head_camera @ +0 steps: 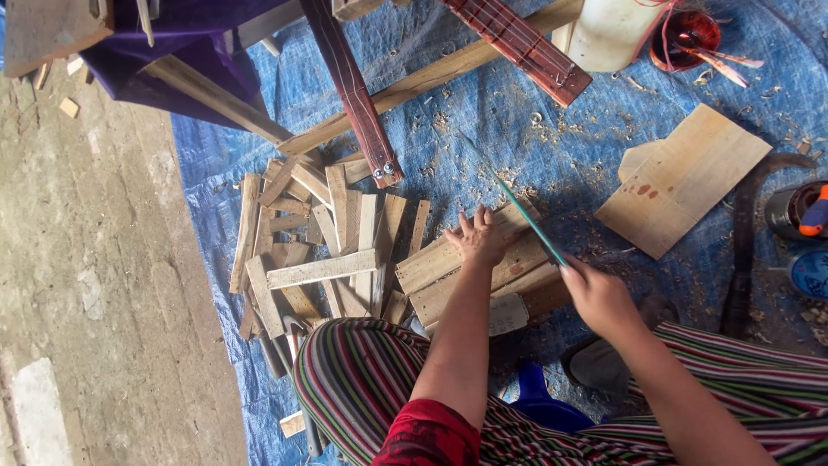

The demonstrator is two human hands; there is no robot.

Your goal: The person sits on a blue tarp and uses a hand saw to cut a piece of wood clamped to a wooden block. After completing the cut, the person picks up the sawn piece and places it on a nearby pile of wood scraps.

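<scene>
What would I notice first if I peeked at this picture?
Most likely the bright blue tarp dusted with wood shavings, which covers the floor. In the middle, the left hand presses flat on a stack of wooden boards, while the right hand holds a thin green saw blade slanting across them. To the left lies a jumbled pile of short wood scraps.

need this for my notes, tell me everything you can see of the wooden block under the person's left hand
The wooden block is pale, rough-sawn timber that looks like a few flat planks stacked together, with a reddish stain on top. It lies flat on the blue tarp, beside a pile of wood offcuts, among shavings. The left hand presses flat on its upper face. The right hand holds a thin green-edged blade slanting across its far end.
</scene>
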